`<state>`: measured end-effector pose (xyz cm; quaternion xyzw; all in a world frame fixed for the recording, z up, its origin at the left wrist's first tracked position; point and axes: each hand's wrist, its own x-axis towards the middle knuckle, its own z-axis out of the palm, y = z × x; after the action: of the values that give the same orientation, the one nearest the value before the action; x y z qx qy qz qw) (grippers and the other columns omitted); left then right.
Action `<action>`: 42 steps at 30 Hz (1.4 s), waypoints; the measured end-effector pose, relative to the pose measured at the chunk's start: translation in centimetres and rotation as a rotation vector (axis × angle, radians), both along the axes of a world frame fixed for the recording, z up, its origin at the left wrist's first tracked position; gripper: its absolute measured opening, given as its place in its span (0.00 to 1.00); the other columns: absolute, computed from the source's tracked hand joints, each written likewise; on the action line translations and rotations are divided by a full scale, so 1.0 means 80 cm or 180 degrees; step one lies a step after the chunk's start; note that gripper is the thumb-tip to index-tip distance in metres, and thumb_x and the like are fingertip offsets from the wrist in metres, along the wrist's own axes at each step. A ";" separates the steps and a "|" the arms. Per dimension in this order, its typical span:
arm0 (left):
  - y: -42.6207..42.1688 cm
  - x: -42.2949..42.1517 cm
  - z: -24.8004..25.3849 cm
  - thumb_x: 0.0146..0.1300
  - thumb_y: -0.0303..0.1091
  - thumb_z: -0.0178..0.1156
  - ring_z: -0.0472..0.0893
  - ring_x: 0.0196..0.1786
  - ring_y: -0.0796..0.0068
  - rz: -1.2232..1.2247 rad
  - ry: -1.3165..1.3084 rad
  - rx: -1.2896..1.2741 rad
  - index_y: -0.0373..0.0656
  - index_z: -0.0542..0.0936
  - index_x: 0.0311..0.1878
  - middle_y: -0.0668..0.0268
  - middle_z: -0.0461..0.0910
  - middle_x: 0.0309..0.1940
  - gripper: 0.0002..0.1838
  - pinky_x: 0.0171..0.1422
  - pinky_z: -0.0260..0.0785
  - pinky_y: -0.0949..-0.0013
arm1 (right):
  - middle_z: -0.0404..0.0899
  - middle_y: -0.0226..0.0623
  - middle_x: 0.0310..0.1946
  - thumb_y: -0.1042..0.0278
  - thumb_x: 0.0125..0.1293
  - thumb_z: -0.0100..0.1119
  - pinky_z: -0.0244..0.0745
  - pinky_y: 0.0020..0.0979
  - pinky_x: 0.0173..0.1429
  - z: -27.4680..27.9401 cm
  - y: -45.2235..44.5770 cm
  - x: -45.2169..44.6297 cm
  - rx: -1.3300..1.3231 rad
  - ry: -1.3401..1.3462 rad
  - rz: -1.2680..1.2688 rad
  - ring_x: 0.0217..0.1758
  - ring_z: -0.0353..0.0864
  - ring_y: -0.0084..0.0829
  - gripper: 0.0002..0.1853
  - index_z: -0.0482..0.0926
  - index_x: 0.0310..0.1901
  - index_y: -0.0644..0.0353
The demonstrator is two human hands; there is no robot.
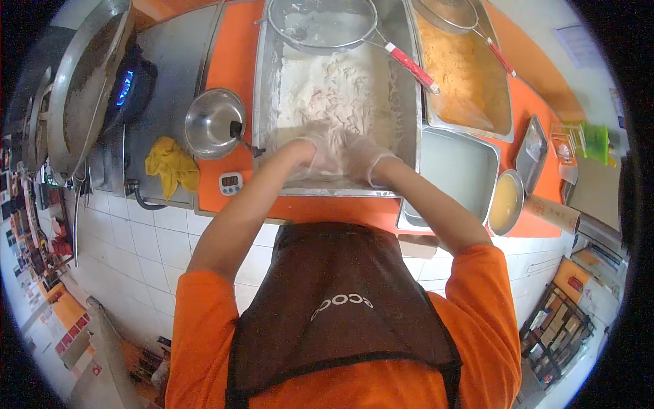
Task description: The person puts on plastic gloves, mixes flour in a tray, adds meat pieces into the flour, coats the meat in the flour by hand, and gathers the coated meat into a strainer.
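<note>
My left hand (320, 155) and my right hand (360, 158), both in clear plastic gloves, are close together at the near end of a deep metal tray (409, 123). White flour (293, 88) fills much of the tray, with flour-coated, pinkish-white strips that look like raw meat (340, 102) heaped in the middle. Both hands touch this near heap. Flour and the coated pieces hide most of my fingers, so their grip does not show. Across the far end of the tray rests a round wire sieve (320, 48) with a red handle.
On the right are a tray of orange crumbs (453, 68) with another sieve (453, 15), a pale-liquid tray (456, 167) and a bowl of yellow liquid (505, 204). Left: a steel bowl (208, 126), timer (231, 183), yellow cloth (170, 163), and large wok (85, 95) by a blue flame (125, 88).
</note>
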<state>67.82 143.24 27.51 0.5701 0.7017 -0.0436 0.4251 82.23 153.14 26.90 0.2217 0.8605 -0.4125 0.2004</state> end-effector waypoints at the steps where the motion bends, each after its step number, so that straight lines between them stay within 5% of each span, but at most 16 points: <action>1: 0.002 0.002 0.012 0.54 0.52 0.63 0.83 0.52 0.47 0.0069 -0.0203 -0.0051 0.35 0.86 0.47 0.43 0.84 0.47 0.28 0.58 0.75 0.55 | 0.83 0.57 0.44 0.62 0.60 0.67 0.76 0.45 0.56 -0.019 0.008 0.004 0.0305 0.0125 0.0308 0.51 0.83 0.53 0.22 0.78 0.54 0.62; 4: 0.006 -0.003 0.023 0.58 0.54 0.60 0.83 0.52 0.46 0.0587 -0.0022 -0.0051 0.38 0.86 0.46 0.44 0.84 0.47 0.27 0.58 0.74 0.54 | 0.83 0.58 0.43 0.64 0.61 0.67 0.76 0.45 0.56 -0.042 0.041 0.004 0.0548 0.0390 0.0457 0.52 0.84 0.52 0.21 0.77 0.54 0.65; 6: 0.005 -0.008 0.017 0.58 0.54 0.61 0.83 0.52 0.47 0.1034 0.0285 0.0106 0.36 0.85 0.47 0.43 0.83 0.48 0.28 0.58 0.74 0.54 | 0.83 0.59 0.42 0.65 0.62 0.67 0.77 0.44 0.56 0.063 0.051 -0.012 -0.0233 0.0368 -0.0518 0.52 0.84 0.52 0.23 0.76 0.56 0.66; 8: 0.001 -0.018 -0.001 0.54 0.53 0.63 0.84 0.53 0.49 0.1491 0.0537 0.0401 0.32 0.84 0.50 0.41 0.83 0.49 0.31 0.60 0.74 0.55 | 0.83 0.59 0.45 0.64 0.63 0.65 0.76 0.45 0.56 0.094 0.068 -0.019 0.0010 -0.0190 -0.0246 0.53 0.84 0.51 0.23 0.76 0.58 0.66; 9: -0.001 -0.023 -0.014 0.56 0.51 0.63 0.83 0.54 0.49 0.1131 0.0631 0.0354 0.32 0.83 0.50 0.41 0.82 0.50 0.29 0.61 0.73 0.55 | 0.83 0.59 0.46 0.64 0.64 0.65 0.76 0.45 0.57 0.098 0.074 -0.023 0.0137 -0.0461 -0.0111 0.54 0.83 0.51 0.24 0.75 0.59 0.65; 12: -0.002 -0.024 -0.029 0.60 0.45 0.61 0.82 0.56 0.48 0.0441 0.0735 0.0358 0.33 0.83 0.51 0.40 0.81 0.52 0.25 0.63 0.72 0.54 | 0.82 0.57 0.49 0.62 0.66 0.63 0.75 0.46 0.59 -0.016 0.060 -0.012 0.1397 0.1155 0.0549 0.56 0.83 0.51 0.25 0.73 0.61 0.64; 15: 0.000 -0.003 -0.023 0.62 0.42 0.61 0.81 0.57 0.47 0.0432 0.0537 0.0338 0.33 0.82 0.52 0.40 0.81 0.52 0.23 0.63 0.71 0.55 | 0.80 0.53 0.56 0.58 0.68 0.60 0.76 0.43 0.60 -0.009 -0.001 -0.037 0.1609 -0.0124 0.1017 0.58 0.82 0.49 0.23 0.76 0.61 0.61; 18: -0.002 -0.010 -0.054 0.63 0.43 0.62 0.81 0.56 0.45 0.0520 0.0307 0.0043 0.32 0.81 0.53 0.40 0.81 0.51 0.24 0.63 0.72 0.55 | 0.81 0.55 0.54 0.57 0.68 0.58 0.76 0.43 0.60 -0.048 0.010 -0.014 0.0425 0.0137 0.0180 0.58 0.81 0.49 0.26 0.71 0.66 0.57; 21: -0.012 -0.029 -0.042 0.63 0.44 0.62 0.81 0.55 0.45 0.0942 0.0104 0.0109 0.33 0.81 0.53 0.41 0.81 0.51 0.24 0.61 0.73 0.54 | 0.83 0.59 0.47 0.59 0.66 0.63 0.77 0.47 0.55 0.038 0.028 -0.021 0.0460 0.0013 0.0548 0.52 0.84 0.52 0.38 0.59 0.74 0.57; 24: -0.010 -0.021 0.019 0.63 0.42 0.61 0.82 0.54 0.44 0.1023 0.0304 -0.0196 0.35 0.81 0.55 0.44 0.82 0.52 0.23 0.60 0.74 0.53 | 0.84 0.58 0.42 0.62 0.66 0.61 0.79 0.47 0.50 0.079 0.043 -0.040 0.0653 -0.0181 0.0924 0.47 0.86 0.51 0.36 0.60 0.74 0.56; 29: -0.025 -0.017 0.005 0.63 0.37 0.58 0.80 0.57 0.45 0.0728 0.0518 0.0326 0.38 0.80 0.58 0.45 0.79 0.57 0.21 0.63 0.72 0.55 | 0.84 0.56 0.44 0.63 0.67 0.60 0.79 0.44 0.48 0.045 0.099 -0.090 0.0062 -0.0090 0.1493 0.44 0.86 0.47 0.25 0.74 0.65 0.58; 32: -0.047 -0.014 -0.028 0.66 0.36 0.56 0.80 0.57 0.46 0.1132 0.0118 0.0939 0.40 0.76 0.62 0.46 0.81 0.54 0.22 0.61 0.72 0.52 | 0.84 0.49 0.49 0.58 0.67 0.61 0.77 0.44 0.57 -0.097 0.183 -0.154 -0.0181 0.0063 0.0932 0.51 0.84 0.44 0.23 0.78 0.61 0.57; 36: -0.044 -0.015 -0.009 0.63 0.31 0.59 0.77 0.63 0.46 0.1672 0.0215 0.0870 0.42 0.71 0.68 0.46 0.77 0.59 0.28 0.66 0.69 0.53 | 0.85 0.50 0.45 0.52 0.68 0.57 0.78 0.43 0.51 -0.085 0.146 -0.157 0.0970 0.0526 0.0837 0.43 0.84 0.46 0.20 0.82 0.51 0.60; 38: -0.045 -0.014 -0.007 0.63 0.31 0.59 0.76 0.64 0.45 0.2084 0.0307 0.1026 0.43 0.70 0.68 0.45 0.77 0.60 0.29 0.68 0.69 0.53 | 0.84 0.51 0.50 0.51 0.68 0.58 0.77 0.44 0.57 -0.050 0.074 -0.144 0.0909 0.0512 0.1043 0.53 0.84 0.46 0.20 0.83 0.52 0.58; 40: -0.039 -0.013 -0.013 0.63 0.32 0.58 0.75 0.65 0.45 0.2127 0.0444 0.0883 0.42 0.70 0.69 0.44 0.76 0.61 0.29 0.69 0.68 0.53 | 0.84 0.51 0.47 0.50 0.68 0.56 0.77 0.46 0.56 -0.038 0.028 -0.120 0.0502 0.0385 0.0665 0.51 0.84 0.50 0.20 0.82 0.51 0.57; 42: -0.034 -0.013 -0.017 0.63 0.31 0.56 0.74 0.66 0.45 0.2090 0.0459 0.0753 0.41 0.70 0.69 0.43 0.74 0.63 0.29 0.71 0.66 0.54 | 0.85 0.51 0.45 0.51 0.67 0.57 0.77 0.46 0.55 -0.092 -0.003 -0.070 0.0487 0.1120 0.0756 0.49 0.84 0.51 0.19 0.84 0.47 0.56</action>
<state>66.75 140.52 26.16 0.3549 0.8759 0.1368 0.2970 76.65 152.87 19.56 0.0581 0.9311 -0.3519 0.0770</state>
